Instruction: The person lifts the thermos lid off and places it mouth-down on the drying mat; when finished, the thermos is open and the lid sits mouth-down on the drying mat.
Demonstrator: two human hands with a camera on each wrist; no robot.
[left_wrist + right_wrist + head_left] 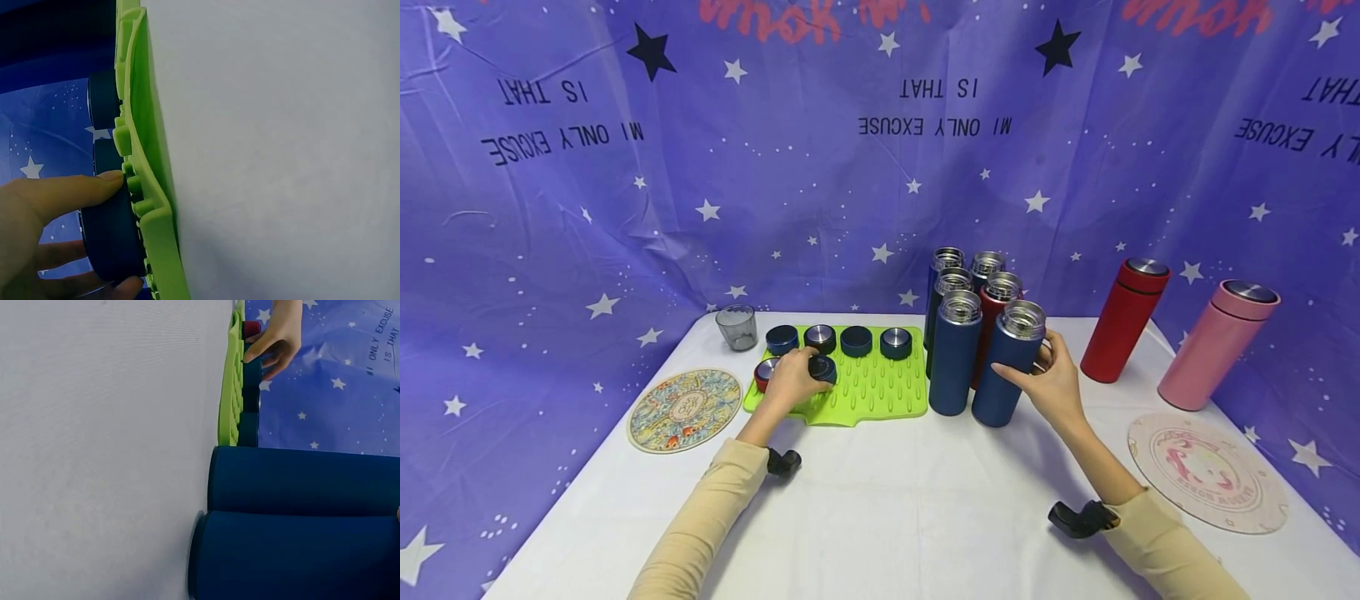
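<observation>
My left hand [792, 382] pinches a dark blue bottle lid [823, 369] on the green drying mat [880, 392]. In the left wrist view, thumb and fingers lie on either side of that lid [112, 234], which sits against the mat's nubs. Beside the hand is a red lid [765, 372], partly covered. My right hand [1054, 379] grips a blue lidless thermos bottle [997, 387] near its upper part, thumb in front, fingers partly hidden behind. The bottle stands upright, next to another blue bottle [953, 367]; its base [203, 556] shows low in the right wrist view.
Several lids, one a blue lid [782, 338], line the mat's back. More open bottles, including a red one [991, 333], stand behind. A glass [737, 327] and round coaster [685, 410] lie left; capped red [1123, 321] and pink [1216, 346] bottles and a pink coaster [1206, 471] right.
</observation>
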